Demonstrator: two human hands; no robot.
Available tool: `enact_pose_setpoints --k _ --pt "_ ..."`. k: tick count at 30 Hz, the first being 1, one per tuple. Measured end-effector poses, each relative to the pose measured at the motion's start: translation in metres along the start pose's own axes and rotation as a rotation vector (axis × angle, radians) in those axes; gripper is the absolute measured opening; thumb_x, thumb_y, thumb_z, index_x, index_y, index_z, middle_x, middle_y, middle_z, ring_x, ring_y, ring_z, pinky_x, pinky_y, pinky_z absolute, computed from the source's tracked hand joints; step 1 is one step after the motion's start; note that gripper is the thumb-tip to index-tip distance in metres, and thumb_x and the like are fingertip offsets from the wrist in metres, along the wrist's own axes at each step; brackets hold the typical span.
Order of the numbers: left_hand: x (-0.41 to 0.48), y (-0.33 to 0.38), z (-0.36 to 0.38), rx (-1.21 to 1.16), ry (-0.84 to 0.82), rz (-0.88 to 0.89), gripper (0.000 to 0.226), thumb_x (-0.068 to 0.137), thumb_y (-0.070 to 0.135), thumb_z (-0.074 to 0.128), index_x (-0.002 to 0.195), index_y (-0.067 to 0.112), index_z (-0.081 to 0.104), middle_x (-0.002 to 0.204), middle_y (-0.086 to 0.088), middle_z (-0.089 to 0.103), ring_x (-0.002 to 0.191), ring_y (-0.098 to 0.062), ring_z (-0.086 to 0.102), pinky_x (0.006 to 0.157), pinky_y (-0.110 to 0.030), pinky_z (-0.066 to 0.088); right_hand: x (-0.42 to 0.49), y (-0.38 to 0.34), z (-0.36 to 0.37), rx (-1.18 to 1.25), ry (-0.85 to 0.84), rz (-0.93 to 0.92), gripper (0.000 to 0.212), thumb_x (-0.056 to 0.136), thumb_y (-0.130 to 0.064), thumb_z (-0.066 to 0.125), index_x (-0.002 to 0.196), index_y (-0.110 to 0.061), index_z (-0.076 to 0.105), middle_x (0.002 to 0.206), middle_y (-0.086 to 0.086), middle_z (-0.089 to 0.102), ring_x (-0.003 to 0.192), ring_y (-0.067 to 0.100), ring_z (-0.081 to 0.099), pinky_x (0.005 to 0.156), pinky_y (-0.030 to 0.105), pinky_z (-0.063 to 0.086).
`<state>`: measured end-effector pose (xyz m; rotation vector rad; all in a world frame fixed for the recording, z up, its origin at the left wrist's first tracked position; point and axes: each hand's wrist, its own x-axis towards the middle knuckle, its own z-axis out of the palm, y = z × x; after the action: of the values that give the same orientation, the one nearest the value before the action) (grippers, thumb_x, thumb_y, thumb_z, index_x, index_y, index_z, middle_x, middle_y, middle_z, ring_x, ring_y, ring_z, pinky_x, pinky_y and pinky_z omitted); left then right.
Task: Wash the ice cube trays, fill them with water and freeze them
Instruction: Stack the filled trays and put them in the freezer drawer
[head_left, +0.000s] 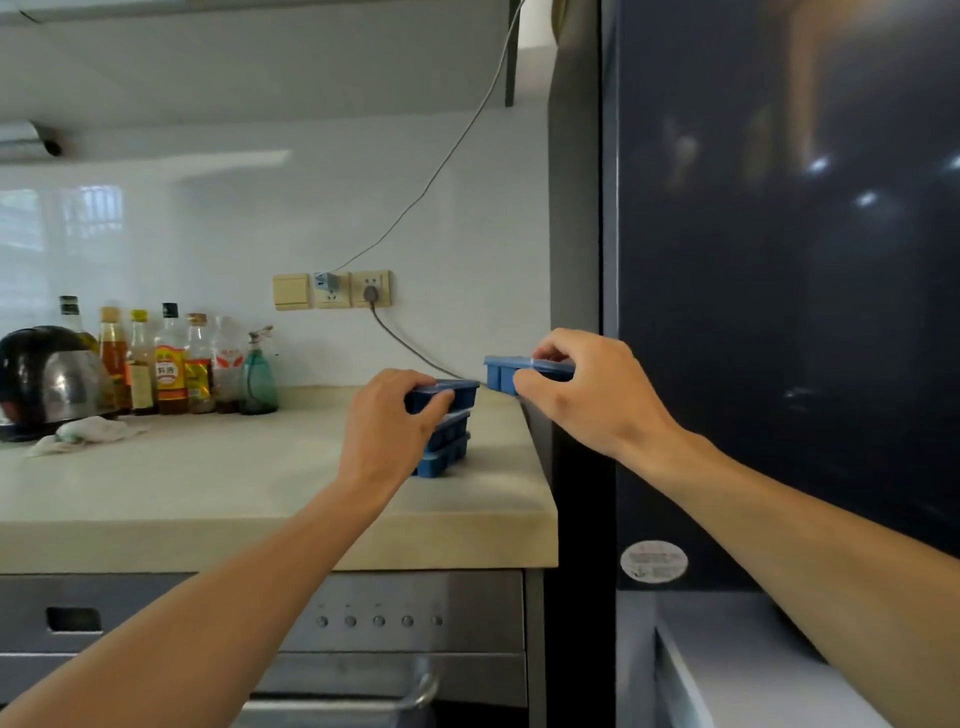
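Observation:
A stack of blue ice cube trays (447, 447) stands on the beige countertop (249, 483) near its right end. My left hand (387, 431) grips the top tray of the stack (462, 391), thumb on its near side. My right hand (587, 389) holds another blue tray (501, 371) in the air, just right of and above the stack, by the counter's corner. The trays' tops face away, so their contents are hidden.
A tall dark fridge (779, 286) fills the right side, with a white open drawer edge (727, 670) below. Several bottles (171, 364), a kettle (52, 379) and a cloth (88, 431) sit at the counter's back left. A cable (410, 348) hangs from wall sockets. A steel appliance (389, 618) is under the counter.

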<state>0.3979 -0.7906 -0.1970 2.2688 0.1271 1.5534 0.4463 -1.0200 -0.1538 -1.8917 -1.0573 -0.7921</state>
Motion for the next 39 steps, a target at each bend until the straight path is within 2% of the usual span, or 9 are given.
enact_pose_setpoints --k 5,15,18,22,27,30,33,35,39 --pt "-0.040 0.036 -0.011 -0.075 0.007 0.085 0.016 0.088 0.036 0.070 0.097 0.023 0.074 0.092 0.015 0.068 0.081 0.005 0.057 0.072 -0.003 0.039 -0.056 0.008 -0.032 -0.001 0.028 -0.018 0.024 0.077 -0.050 0.061 0.087 -0.028 0.064 0.085 -0.014 0.063 0.076 0.010 0.062 0.064 0.031 0.057" --pt "-0.126 0.111 0.017 -0.264 -0.164 0.208 0.027 0.087 0.045 0.067 0.100 0.022 0.073 0.096 0.012 0.070 0.087 -0.002 0.064 0.076 -0.019 0.053 -0.168 0.068 -0.098 -0.201 -0.045 0.029 0.031 0.077 -0.049 0.062 0.096 -0.024 0.065 0.092 -0.016 0.062 0.080 0.008 0.060 0.064 0.022 0.049" --pt "-0.147 0.132 0.035 -0.322 -0.248 0.214 0.029 0.088 0.048 0.064 0.104 0.025 0.071 0.099 0.014 0.067 0.093 0.001 0.061 0.080 -0.015 0.051 -0.194 0.088 -0.116 -0.249 -0.082 0.085 0.030 0.076 -0.052 0.059 0.093 -0.027 0.063 0.089 -0.016 0.061 0.076 0.008 0.059 0.062 0.017 0.045" --pt "-0.172 0.153 0.066 -0.372 -0.313 0.222 0.029 0.087 0.047 0.067 0.102 0.023 0.073 0.102 0.016 0.068 0.096 0.003 0.062 0.082 -0.010 0.049 -0.222 0.116 -0.132 -0.283 -0.126 0.179 0.027 0.075 -0.050 0.061 0.090 -0.028 0.063 0.086 -0.018 0.061 0.075 0.007 0.059 0.064 0.024 0.048" --pt "-0.203 0.168 0.121 -0.334 -0.505 0.157 0.030 0.084 0.051 0.070 0.101 0.026 0.075 0.095 0.018 0.068 0.088 -0.001 0.063 0.078 -0.015 0.051 -0.247 0.171 -0.137 -0.388 -0.282 0.346 0.037 0.070 -0.065 0.049 0.091 -0.035 0.058 0.090 -0.019 0.056 0.082 0.002 0.055 0.064 0.018 0.041" --pt "-0.216 0.173 0.160 -0.283 -0.628 0.090 0.023 0.084 0.049 0.075 0.097 0.029 0.073 0.090 0.017 0.064 0.083 -0.003 0.060 0.074 -0.020 0.050 -0.259 0.211 -0.129 -0.368 -0.392 0.472 0.046 0.068 -0.070 0.051 0.096 -0.035 0.058 0.099 -0.018 0.051 0.084 0.008 0.057 0.075 0.027 0.050" --pt "-0.225 0.177 0.198 -0.226 -0.705 0.026 0.022 0.086 0.048 0.073 0.094 0.028 0.072 0.090 0.015 0.061 0.080 -0.004 0.057 0.070 -0.016 0.044 -0.268 0.247 -0.117 -0.310 -0.464 0.574 0.047 0.068 -0.078 0.056 0.092 -0.037 0.056 0.100 -0.016 0.048 0.081 0.009 0.058 0.072 0.028 0.050" --pt "-0.230 0.179 0.219 -0.188 -0.739 -0.026 0.021 0.087 0.047 0.072 0.092 0.026 0.071 0.089 0.013 0.058 0.078 -0.006 0.055 0.067 -0.015 0.041 -0.270 0.267 -0.108 -0.290 -0.498 0.614 0.044 0.072 -0.075 0.060 0.091 -0.036 0.055 0.102 -0.014 0.047 0.080 0.011 0.058 0.070 0.026 0.048" --pt "-0.235 0.181 0.252 -0.124 -0.796 -0.125 0.024 0.089 0.042 0.072 0.083 0.022 0.061 0.088 0.005 0.059 0.076 -0.015 0.057 0.064 -0.030 0.045 -0.270 0.302 -0.089 -0.339 -0.536 0.609 0.035 0.086 -0.056 0.067 0.097 -0.027 0.051 0.109 -0.006 0.043 0.078 0.011 0.053 0.061 0.019 0.035"
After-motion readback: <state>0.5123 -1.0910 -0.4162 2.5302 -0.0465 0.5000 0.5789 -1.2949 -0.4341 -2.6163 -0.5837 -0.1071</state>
